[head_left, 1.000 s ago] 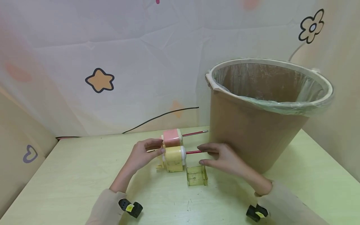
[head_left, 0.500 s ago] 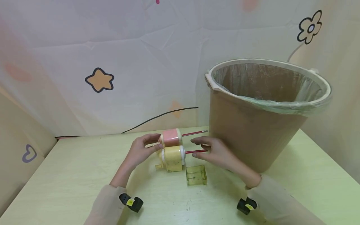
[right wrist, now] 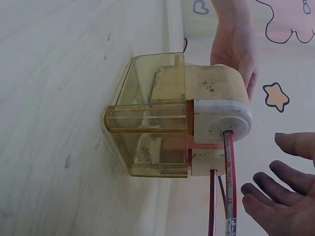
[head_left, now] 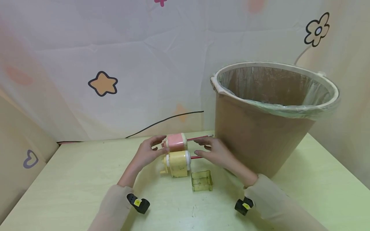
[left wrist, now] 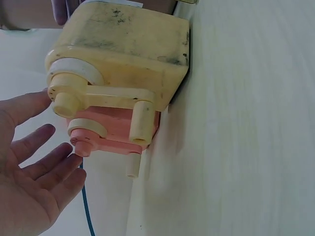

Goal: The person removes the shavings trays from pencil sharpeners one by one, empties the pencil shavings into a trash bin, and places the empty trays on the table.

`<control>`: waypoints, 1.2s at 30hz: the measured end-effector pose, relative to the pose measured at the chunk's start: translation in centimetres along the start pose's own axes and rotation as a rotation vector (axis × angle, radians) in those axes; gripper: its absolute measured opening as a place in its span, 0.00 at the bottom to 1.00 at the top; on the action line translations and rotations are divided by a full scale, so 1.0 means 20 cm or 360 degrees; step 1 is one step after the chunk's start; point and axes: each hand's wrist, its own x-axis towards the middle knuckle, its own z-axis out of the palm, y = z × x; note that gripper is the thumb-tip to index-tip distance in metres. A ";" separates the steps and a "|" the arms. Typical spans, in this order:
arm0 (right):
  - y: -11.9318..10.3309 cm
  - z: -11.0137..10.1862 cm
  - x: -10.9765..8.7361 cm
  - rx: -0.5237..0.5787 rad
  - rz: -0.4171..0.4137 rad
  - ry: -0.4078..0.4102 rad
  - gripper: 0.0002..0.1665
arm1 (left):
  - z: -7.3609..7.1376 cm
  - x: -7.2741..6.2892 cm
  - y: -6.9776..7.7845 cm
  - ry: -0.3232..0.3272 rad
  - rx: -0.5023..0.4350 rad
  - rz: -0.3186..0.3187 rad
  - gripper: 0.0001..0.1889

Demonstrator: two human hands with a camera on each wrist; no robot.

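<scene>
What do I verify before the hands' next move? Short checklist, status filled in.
1. Front pencil in yellow sharpener: ok, inserted.
2. Rear pencil in pink sharpener: ok, inserted.
3. Transparent tray seated in a sharpener: not ok, out on the tabletop.
4. Right hand gripping a pencil: not ok, open, holding neither.
5. Left hand touching pink sharpener: cannot tell.
6. Pencil points sharp: cannot tell, hidden inside.
</scene>
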 end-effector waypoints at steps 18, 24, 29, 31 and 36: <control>0.06 0.02 0.10 -0.0117 0.0036 -0.0023 0.24 | 0.05 0.13 -0.09 -0.0088 0.0018 -0.0025 0.34; 0.08 0.03 0.13 -0.0230 0.0026 -0.0037 0.22 | 0.06 0.16 -0.10 -0.0086 0.0069 -0.0043 0.35; 0.08 0.05 0.15 -0.0239 0.0030 -0.0056 0.22 | 0.07 0.17 -0.12 -0.0072 0.0108 -0.0022 0.36; 0.08 0.05 0.15 -0.0238 0.0042 -0.0069 0.22 | 0.07 0.18 -0.13 -0.0052 0.0110 -0.0022 0.36; 0.08 0.07 0.17 -0.0294 0.0089 -0.0078 0.23 | 0.09 0.19 -0.13 -0.0002 0.0112 -0.0017 0.34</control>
